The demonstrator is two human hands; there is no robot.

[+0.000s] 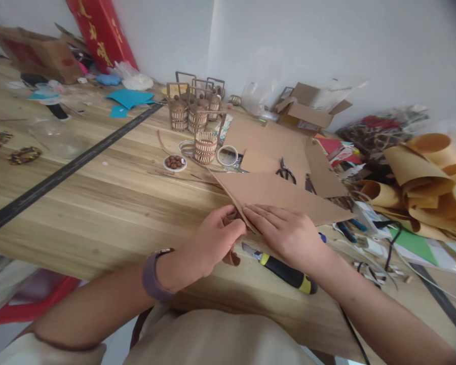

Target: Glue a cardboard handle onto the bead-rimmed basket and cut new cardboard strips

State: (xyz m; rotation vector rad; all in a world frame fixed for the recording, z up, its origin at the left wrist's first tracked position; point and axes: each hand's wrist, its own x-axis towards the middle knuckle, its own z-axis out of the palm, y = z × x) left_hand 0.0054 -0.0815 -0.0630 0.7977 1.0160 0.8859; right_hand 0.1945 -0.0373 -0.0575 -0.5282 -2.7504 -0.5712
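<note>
A piece of brown cardboard (pixel 281 191) lies before me at the table's near side, its pointed corner toward the right. My right hand (pixel 285 230) rests on its near edge, fingers stretched out flat and close together, the thumb hidden. At the cardboard's left edge, my left hand (pixel 218 238) is closed in a pinch, touching that edge. A curled brown strip (pixel 233 257) hangs out below the left fingers; where it is gripped is partly hidden. Below the right hand lies a black and yellow utility knife (pixel 285 271) with its blade out.
Several small woven baskets with handles (pixel 205 147) stand beyond the cardboard, near a dish of brown beads (pixel 175 162) and a white ring (pixel 227 155). Black scissors (pixel 286 172) lie on more cardboard. Rolled brown paper (pixel 414 172) and clutter crowd the right. A dark strip (pixel 72 167) crosses the table.
</note>
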